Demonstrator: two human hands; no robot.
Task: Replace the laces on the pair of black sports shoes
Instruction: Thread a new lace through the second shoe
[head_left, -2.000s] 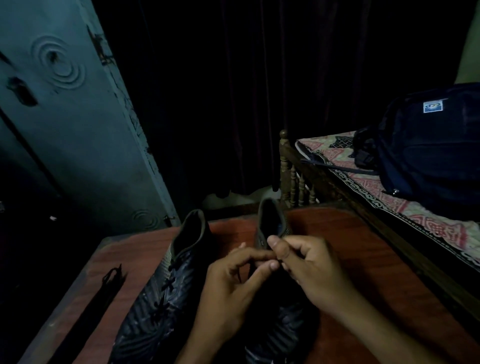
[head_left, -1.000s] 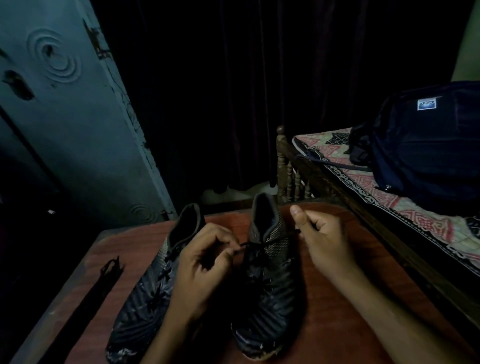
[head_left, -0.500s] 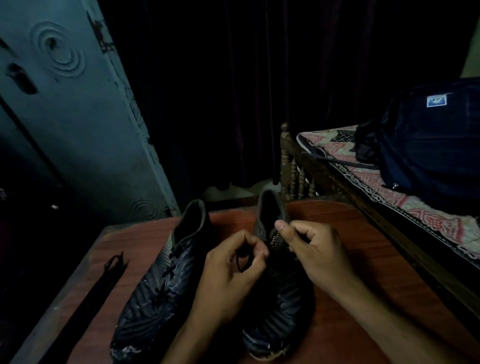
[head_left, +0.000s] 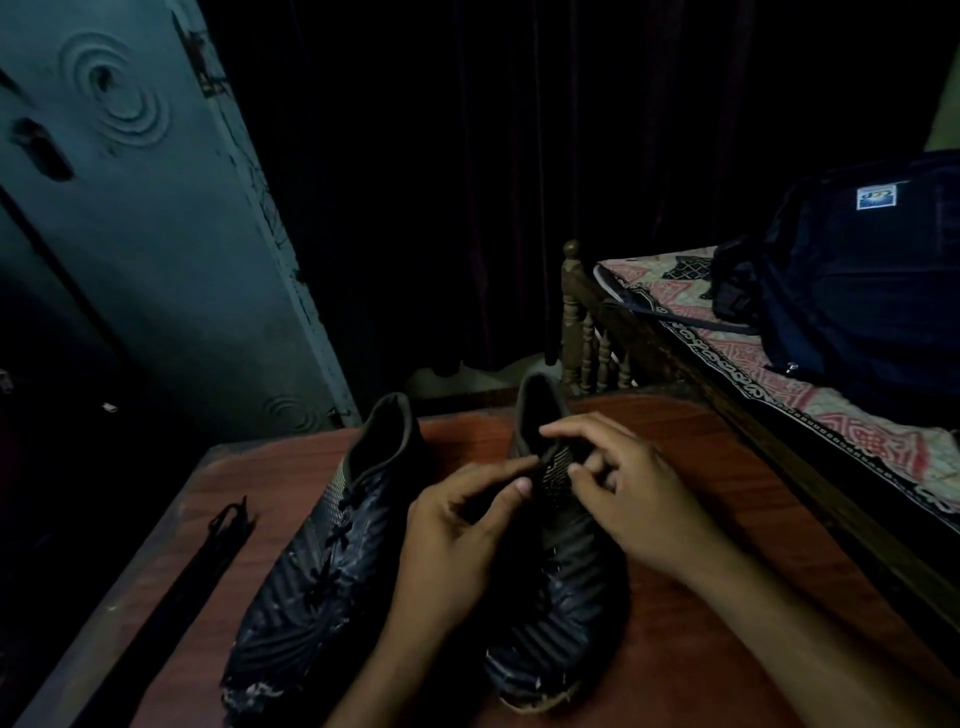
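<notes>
Left shoe: the left shoe (head_left: 322, 551) is lying on the wooden table (head_left: 701, 597), toe toward the camera, with a black lace crossing its eyelets up to near the collar, so this one is looking laced already.
Right shoe: the right shoe (head_left: 561, 561) is sitting just beside it, and both hands are working at the top of its tongue; this looks like the shoe in progress.
Left hand: the left hand (head_left: 467, 525) is curling thumb and forefinger together at the upper eyelets, seemingly pinching a lace end, though the lace itself is too dark to make out.
Right hand: the right hand (head_left: 618, 488) is bending its fingers over the tongue from the other side; I cannot tell whether it is gripping lace.
Loose laces: a bundle of black laces (head_left: 208, 551) is lying near the table's left edge, well apart from the shoes, probably a removed pair.
Remaining: judging from this, the top of the right shoe is being finished and tying is likely left.
</notes>
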